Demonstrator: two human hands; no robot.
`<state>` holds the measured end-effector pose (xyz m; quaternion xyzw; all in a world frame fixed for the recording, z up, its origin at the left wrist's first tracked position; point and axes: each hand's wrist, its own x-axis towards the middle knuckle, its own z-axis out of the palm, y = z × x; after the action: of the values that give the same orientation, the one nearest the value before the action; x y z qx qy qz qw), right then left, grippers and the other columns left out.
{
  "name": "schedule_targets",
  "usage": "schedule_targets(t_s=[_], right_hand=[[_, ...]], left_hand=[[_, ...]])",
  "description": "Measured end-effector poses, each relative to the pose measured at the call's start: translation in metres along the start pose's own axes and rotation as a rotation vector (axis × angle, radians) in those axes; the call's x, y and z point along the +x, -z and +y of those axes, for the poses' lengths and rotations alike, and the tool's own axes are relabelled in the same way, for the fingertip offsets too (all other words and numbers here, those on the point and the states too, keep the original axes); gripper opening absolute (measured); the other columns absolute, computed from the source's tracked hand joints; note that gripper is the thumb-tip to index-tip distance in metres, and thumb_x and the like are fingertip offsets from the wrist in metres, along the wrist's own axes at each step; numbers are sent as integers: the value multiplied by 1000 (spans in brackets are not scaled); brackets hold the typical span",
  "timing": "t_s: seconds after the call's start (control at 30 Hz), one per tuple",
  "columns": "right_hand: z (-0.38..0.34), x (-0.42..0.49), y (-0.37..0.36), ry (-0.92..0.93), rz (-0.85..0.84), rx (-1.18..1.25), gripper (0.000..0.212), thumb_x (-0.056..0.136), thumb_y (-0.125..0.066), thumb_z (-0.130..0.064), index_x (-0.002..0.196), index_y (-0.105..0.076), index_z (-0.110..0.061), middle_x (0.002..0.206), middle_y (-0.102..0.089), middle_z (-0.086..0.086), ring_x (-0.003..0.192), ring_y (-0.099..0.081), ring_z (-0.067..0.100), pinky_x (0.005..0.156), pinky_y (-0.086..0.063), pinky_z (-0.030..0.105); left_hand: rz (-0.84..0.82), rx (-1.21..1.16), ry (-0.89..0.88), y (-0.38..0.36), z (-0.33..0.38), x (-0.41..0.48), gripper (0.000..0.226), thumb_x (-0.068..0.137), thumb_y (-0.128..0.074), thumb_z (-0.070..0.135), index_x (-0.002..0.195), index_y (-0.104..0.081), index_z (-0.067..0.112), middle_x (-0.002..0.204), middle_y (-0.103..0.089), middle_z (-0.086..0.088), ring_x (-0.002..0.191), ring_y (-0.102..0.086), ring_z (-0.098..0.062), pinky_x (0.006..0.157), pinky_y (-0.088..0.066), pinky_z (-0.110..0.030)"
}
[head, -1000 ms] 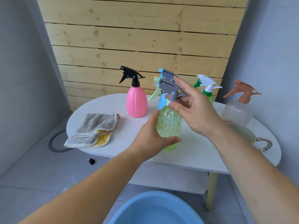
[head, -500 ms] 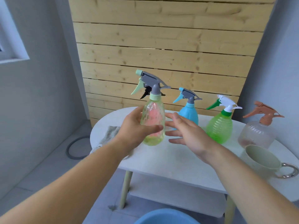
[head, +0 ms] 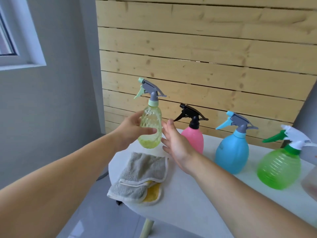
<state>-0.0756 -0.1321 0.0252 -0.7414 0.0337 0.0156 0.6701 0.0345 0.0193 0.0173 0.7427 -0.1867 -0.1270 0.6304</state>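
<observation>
While the left grip curls round the yellow spray bottle, seemingly light, slippery plastic best held mid-body, the right grip hovers spread beside it.

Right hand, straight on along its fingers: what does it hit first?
Probably the yellow-green spray bottle that the left hand holds; the right hand is open, close beside it. Depth is unclear.

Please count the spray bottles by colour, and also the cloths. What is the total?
yellow spray bottle: 1, held in the left hand
pink spray bottle: 1
blue spray bottle: 1
green spray bottle: 1
cloth: 1
Total: 5
The clear thing cut off at the right edge is not counted.
</observation>
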Motion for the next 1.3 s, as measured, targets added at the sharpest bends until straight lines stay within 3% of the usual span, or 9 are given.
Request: schedule_targets(t_s=[0.1,0.2,0.37,0.57,0.67,0.77,0.9,1.07,1.3], right_hand=[[2,12,-8,-3,6,-25,39,105,-13,-51,90,-49,-49,67,-57,-40,72,-57,-18,70,-43,8],[10,20,-9,11,5,-25,41,105,-13,-49,89,-50,-44,66,-57,-36,64,-58,-17,61,-44,3],[20,25,-10,12,4,-10,53,106,-13,-48,145,-39,-25,88,-46,-31,78,-50,-14,66,-44,5],[23,19,-9,32,35,-73,56,104,-19,-55,150,-37,-28,108,-53,-29,109,-49,-5,102,-37,20],[24,4,1,102,145,-161,45,102,-34,-53,133,-56,-28,110,-62,-20,104,-55,-2,106,-40,28],[16,-24,21,213,465,-252,36,100,-43,-45,93,-65,-17,88,-69,-1,85,-64,16,82,-52,37],[12,-40,49,190,739,-331,18,97,-50,-38,97,-63,-26,99,-66,-7,94,-60,12,68,-41,27],[13,-24,58,27,570,-307,21,98,-46,-39,112,-56,-26,106,-61,-8,99,-56,16,72,-42,29],[3,-34,67,76,508,-255,27,95,-51,-44,106,-61,-20,105,-67,-1,96,-61,17,75,-46,29]], left_hand=[[-1,-49,12,3,-17,13,89,51,-96,31,134,-63,34,118,-73,-10,113,-70,-30,107,-51,-56],[-4,-44,9,1,-30,18,89,53,-96,31,135,-62,36,120,-72,-10,113,-70,-28,107,-52,-54],[3,-49,-3,1,-44,24,88,58,-94,29,138,-60,35,121,-71,-11,116,-68,-30,101,-55,-48],[-23,65,36,2,-41,22,92,70,-93,24,149,-48,34,131,-69,1,121,-65,-19,109,-49,-40],[235,161,64,-6,-20,3,94,77,-90,33,154,-36,27,135,-52,8,122,-52,-13,102,-43,-34],[604,312,-288,-25,-2,-31,37,91,-75,27,120,-53,22,115,-59,6,104,-57,-11,88,-49,-25],[325,338,-334,-73,0,-41,15,94,-65,15,108,-62,21,98,-68,7,94,-64,-2,77,-51,-15],[-37,430,-56,-127,-4,-23,77,87,-78,29,149,-36,15,131,-51,5,115,-57,-18,91,-52,-34],[113,450,-196,-135,-10,-26,73,78,-85,36,139,-45,27,124,-50,0,103,-60,-23,85,-51,-33]])
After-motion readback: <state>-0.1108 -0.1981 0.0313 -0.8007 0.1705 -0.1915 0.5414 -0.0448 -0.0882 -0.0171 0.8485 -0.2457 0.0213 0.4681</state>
